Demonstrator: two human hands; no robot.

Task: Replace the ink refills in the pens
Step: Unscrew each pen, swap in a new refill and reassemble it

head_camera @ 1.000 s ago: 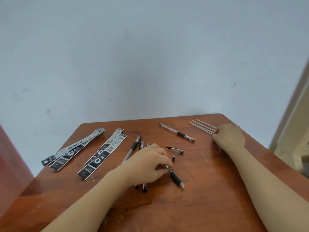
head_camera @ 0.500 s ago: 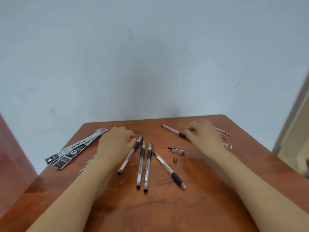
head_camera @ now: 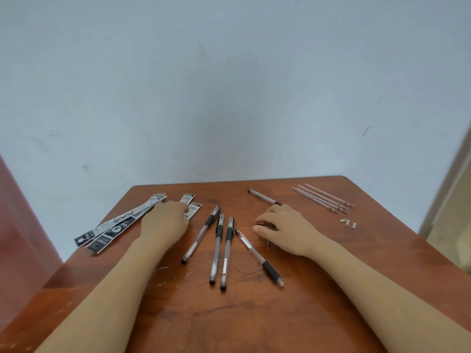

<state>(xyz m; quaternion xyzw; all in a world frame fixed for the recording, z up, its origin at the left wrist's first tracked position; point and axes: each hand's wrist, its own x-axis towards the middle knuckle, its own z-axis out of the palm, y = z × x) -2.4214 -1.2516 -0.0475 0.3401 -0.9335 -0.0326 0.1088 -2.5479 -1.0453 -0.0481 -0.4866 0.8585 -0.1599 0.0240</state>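
Three capped pens (head_camera: 218,247) lie side by side at the table's middle. An open pen barrel with a black grip (head_camera: 258,256) lies to their right. My right hand (head_camera: 285,229) is beside that barrel, thumb and forefinger pinching a short dark pen piece (head_camera: 270,227); a tiny metal tip (head_camera: 269,242) lies just under the hand. Another pen (head_camera: 262,197) lies beyond the right hand. My left hand (head_camera: 165,222) rests on the refill packets (head_camera: 191,207), fingers curled onto one. Several bare refills (head_camera: 322,198) lie at the far right.
More long black-and-white refill packets (head_camera: 119,222) fan out near the left edge of the wooden table (head_camera: 254,314). Small white plugs (head_camera: 348,222) lie near the right edge. A pale wall stands right behind the table.
My right hand has moved from the far pen down to the short pen piece and closed on it. My left hand has shifted slightly left over the packets.
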